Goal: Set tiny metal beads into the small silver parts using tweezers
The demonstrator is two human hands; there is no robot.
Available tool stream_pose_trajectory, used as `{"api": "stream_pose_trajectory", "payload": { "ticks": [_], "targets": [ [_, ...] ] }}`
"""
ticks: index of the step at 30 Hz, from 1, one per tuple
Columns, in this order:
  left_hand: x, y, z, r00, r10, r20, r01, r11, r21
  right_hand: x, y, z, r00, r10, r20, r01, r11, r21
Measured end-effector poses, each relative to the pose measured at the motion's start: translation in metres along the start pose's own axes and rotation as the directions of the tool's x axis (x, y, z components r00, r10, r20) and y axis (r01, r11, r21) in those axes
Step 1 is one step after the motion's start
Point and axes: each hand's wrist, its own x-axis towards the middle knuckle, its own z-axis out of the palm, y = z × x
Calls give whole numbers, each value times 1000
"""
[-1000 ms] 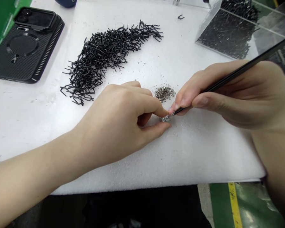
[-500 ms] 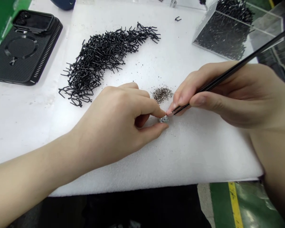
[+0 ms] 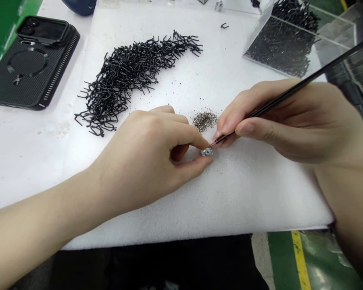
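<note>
At the bottom edge of the frame, black clothing (image 3: 181,264) is seen below the front edge of a white foam sheet (image 3: 260,197); at the lower right, a green floor (image 3: 280,257) is crossed by a yellow stripe (image 3: 301,259). From the lower left, the left hand (image 3: 148,149) is extended to the centre; its thumb and forefinger are set narrowly about a small silvery block (image 3: 207,152), which is held between their tips just right of the frame's centre, low over the sheet. By the right hand (image 3: 278,121), slim black tweezers (image 3: 287,96) are gripped between thumb and fingers, slanted down from the upper right; their tip is brought to the block's upper right end, though whether contact is made cannot be told. Just beyond the fingertips, tiny metallic bits (image 3: 205,120) are heaped; farther off, at upper centre-left, black forked pieces (image 3: 127,72) are piled in a curved band. At the upper left, a phone in a black case (image 3: 28,64) is laid camera side up; at the upper right, more black pieces are contained in a clear box (image 3: 261,29), and one loose forked piece (image 3: 224,25) is left beside it.
</note>
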Motion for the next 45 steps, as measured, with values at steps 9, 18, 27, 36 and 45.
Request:
{"api": "stream_pose_trajectory", "payload": {
  "ticks": [9,18,27,36,45],
  "targets": [
    [0,-1,0,1000,10,-1,-10,1000,-16,0,-5,0,1000,28,-14,-27,998,57],
    [0,-1,1,1000,10,-11,-11,999,-48,3,-5,-1,998,-3,57,2,1000,24],
    [1,-2,1,999,27,-40,-29,999,-42,2,-4,0,999,4,50,-6,999,49],
    [1,-3,3,999,40,-32,-42,997,-57,2,-3,0,999,0,46,-4,998,69],
    [2,-5,4,998,54,-41,-56,997,-59,1,-4,3,999,18,32,-20,999,45]
  ]
}}
